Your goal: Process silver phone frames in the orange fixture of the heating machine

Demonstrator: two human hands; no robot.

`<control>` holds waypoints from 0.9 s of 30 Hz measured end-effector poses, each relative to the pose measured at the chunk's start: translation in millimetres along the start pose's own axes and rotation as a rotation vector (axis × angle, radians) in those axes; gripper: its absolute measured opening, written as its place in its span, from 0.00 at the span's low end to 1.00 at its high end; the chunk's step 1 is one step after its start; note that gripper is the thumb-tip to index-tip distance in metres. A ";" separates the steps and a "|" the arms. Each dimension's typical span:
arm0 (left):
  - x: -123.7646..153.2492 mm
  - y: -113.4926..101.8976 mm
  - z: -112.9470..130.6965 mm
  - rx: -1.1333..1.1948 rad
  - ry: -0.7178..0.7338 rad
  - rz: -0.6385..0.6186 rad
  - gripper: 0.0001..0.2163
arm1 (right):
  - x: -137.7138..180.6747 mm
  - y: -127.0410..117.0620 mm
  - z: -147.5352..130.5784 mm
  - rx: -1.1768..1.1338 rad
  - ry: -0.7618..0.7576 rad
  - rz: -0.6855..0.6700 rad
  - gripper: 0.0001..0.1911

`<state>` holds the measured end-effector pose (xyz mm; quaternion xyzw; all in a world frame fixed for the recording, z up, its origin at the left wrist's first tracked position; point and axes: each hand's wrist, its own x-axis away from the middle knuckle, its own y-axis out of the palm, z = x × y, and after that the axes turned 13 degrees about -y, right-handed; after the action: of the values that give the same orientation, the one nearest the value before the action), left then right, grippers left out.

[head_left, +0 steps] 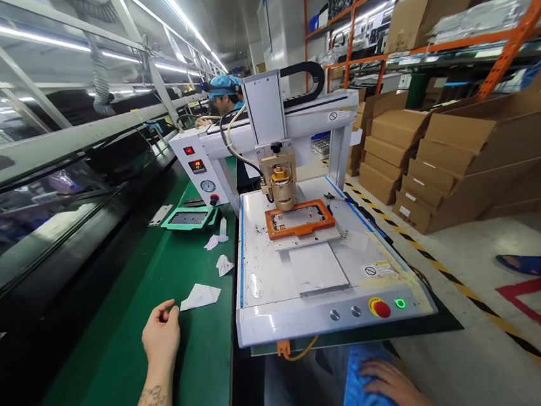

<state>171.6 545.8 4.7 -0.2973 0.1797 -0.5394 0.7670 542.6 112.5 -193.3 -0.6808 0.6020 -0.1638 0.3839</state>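
Note:
My left hand [161, 331] lies on the green work surface [194, 357], with loosely bent fingers and nothing visible in them. Just beyond its fingertips is a white piece of paper or cloth [201, 296]. My right hand [396, 385] rests with its fingers spread on blue fabric [356, 373] over my lap. In front of me stands a white benchtop machine [282, 323]. Under its brass-coloured head [283, 189] sits an orange fixture [302, 230] holding a flat, pale, framed part [295, 218].
A green fixture [190, 218] with a dark flat part lies left of the machine, near crumpled white scraps [224, 265]. A red stop button [382, 308] and a lit green button [400, 303] are on the machine's front. Cardboard boxes [463, 171] stand right. A co-worker [224, 96] is behind.

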 end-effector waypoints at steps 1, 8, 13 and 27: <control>0.2 0.0 0.0 0.007 0.005 0.000 0.17 | 0.5 0.7 1.1 0.002 -0.009 0.001 0.20; 2.4 2.3 2.3 0.034 0.024 0.018 0.17 | 3.5 3.1 5.0 -0.009 0.030 -0.054 0.20; 1.4 3.4 1.0 0.049 0.038 0.033 0.17 | 5.9 5.0 4.1 -0.016 0.039 -0.071 0.21; -3.7 6.9 -4.7 0.107 0.065 0.051 0.16 | -3.0 3.1 -15.2 -0.062 0.122 0.075 0.19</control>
<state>172.5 549.8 -3.5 -0.2335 0.1830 -0.5377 0.7892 529.4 110.5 -184.9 -0.6580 0.6541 -0.1720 0.3311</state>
